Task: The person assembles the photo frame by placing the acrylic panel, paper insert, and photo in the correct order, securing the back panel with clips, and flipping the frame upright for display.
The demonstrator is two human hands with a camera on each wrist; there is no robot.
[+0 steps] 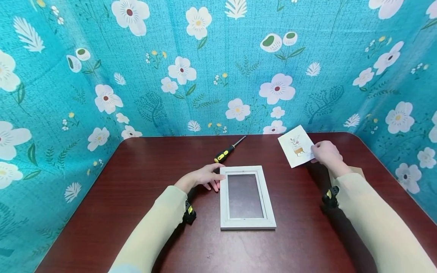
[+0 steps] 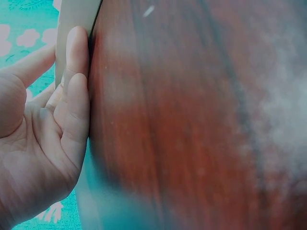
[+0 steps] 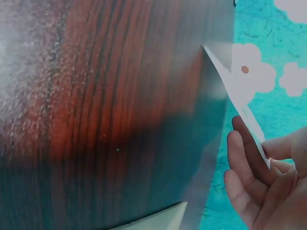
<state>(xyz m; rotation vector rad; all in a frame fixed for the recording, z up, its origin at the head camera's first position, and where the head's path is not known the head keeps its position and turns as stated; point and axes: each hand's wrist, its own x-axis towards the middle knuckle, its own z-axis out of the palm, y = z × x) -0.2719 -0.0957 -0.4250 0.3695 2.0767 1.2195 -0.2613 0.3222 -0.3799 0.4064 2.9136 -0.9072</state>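
A white picture frame (image 1: 245, 224) lies on the table, a grey pane showing inside its border. My left hand (image 1: 206, 176) holds the frame's upper left side, thumb over the border and fingers at the outer edge. In the left wrist view the fingers (image 2: 76, 108) lie along the frame's edge (image 2: 72, 28). On the right, my right hand (image 1: 327, 153) pinches a white card (image 1: 290, 146) printed with a plant in a brown pot, by its lower right edge. The right wrist view shows the card (image 3: 235, 96) edge-on, raised over the table, between thumb and fingers.
A black and yellow screwdriver (image 1: 225, 153) lies behind the frame, its shaft towards the back right. Partly hidden under my right forearm is a flat tan panel (image 1: 357, 171). A blue flowered curtain (image 1: 205, 76) hangs around the dark red table (image 1: 143, 167).
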